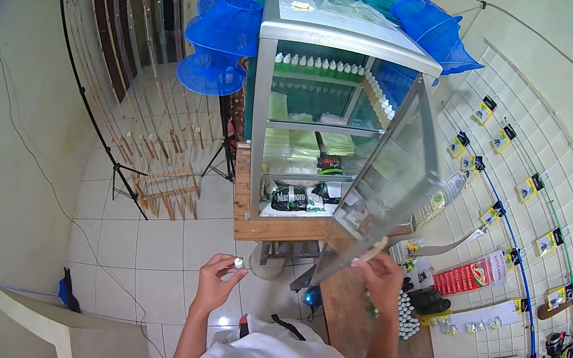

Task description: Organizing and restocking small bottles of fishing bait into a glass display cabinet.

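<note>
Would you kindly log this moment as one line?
left hand: holds white-capped bottle | right hand: at glass door | door: open | cabinet: bottles lined up inside

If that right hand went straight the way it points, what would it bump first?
Likely the open glass door: the right hand seems right up against it, though any gap is hard to judge.

Two hands (214,277), one held bottle (238,264), one glass door (409,168)
</note>
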The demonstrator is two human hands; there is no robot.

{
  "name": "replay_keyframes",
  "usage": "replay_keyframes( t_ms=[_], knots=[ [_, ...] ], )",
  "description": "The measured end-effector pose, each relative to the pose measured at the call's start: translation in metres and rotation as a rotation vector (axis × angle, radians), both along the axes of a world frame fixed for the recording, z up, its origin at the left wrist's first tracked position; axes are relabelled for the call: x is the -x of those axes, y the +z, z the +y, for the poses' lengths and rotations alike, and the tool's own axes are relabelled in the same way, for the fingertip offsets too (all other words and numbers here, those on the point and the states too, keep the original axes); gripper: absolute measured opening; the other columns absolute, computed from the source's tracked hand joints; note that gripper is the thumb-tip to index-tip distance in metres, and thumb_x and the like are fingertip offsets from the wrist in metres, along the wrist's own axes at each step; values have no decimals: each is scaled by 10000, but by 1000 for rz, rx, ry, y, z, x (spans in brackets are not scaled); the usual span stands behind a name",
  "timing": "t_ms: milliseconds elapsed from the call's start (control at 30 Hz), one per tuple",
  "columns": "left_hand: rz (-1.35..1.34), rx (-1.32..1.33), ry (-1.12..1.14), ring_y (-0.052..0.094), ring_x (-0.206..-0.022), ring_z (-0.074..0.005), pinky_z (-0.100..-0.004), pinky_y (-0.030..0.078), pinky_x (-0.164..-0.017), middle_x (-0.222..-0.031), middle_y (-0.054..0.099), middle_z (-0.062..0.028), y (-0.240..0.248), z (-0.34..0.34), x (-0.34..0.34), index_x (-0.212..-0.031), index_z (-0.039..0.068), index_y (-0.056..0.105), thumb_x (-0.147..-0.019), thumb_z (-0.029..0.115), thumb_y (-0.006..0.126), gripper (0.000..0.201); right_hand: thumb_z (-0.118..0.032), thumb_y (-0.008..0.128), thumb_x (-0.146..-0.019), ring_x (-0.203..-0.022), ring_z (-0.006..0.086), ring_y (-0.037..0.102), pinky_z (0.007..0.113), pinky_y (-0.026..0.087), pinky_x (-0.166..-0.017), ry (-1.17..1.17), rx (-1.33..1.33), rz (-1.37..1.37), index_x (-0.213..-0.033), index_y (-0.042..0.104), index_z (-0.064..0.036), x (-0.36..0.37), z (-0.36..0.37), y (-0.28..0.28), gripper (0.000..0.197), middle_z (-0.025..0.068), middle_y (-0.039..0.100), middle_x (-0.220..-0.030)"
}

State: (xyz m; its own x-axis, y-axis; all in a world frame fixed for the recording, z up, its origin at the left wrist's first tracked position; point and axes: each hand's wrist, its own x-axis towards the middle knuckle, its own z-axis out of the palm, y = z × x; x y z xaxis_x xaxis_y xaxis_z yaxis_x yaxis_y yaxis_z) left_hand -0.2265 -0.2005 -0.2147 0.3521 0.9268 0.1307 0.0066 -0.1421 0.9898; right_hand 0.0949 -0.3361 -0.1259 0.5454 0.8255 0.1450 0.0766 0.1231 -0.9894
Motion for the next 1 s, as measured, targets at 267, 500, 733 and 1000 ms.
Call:
replay_keyframes(
  t_ms=[267, 500, 733, 1000],
  knots=[
    [92, -14, -44, 651, -924, -157, -261, 582, -780, -1087, 636, -104, 4, -4, -8, -1121, -45, 701, -858, -4, 762, 273, 5, 689, -920, -945, 114, 669, 265, 524, -841, -335, 119, -335, -1094, 668, 78, -67, -54, -7, 190, 72, 730, -994],
    [93, -64, -53, 642, -918, -154, -258, 567, -757, -1092, 638, -106, 7, -6, -6, -1141, -40, 696, -869, 10, 757, 284, -116, 647, -973, -769, 139, 695, 281, 526, -795, -510, 105, -494, -1085, 684, 69, -96, -59, -19, 220, 102, 740, -929],
    [91, -12, -45, 642, -898, -140, -251, 557, -774, -1092, 635, -107, 5, -4, 0, -1131, -68, 682, -850, -9, 771, 301, -250, 584, -1027, -606, 111, 643, 241, 459, -518, -536, 197, -113, -1126, 625, 31, -85, -54, -21, 300, 55, 666, -756],
    [4, 17, -73, 642, -894, -123, -244, 556, -788, -1094, 623, -95, 2, 1, -4, -1123, -73, 673, -837, -49, 768, 303, -182, 607, -1004, -530, 73, 520, 241, 431, -476, -536, 118, 103, -987, 546, -83, 15, -35, -85, 118, 5, 532, -747]
  ],
)
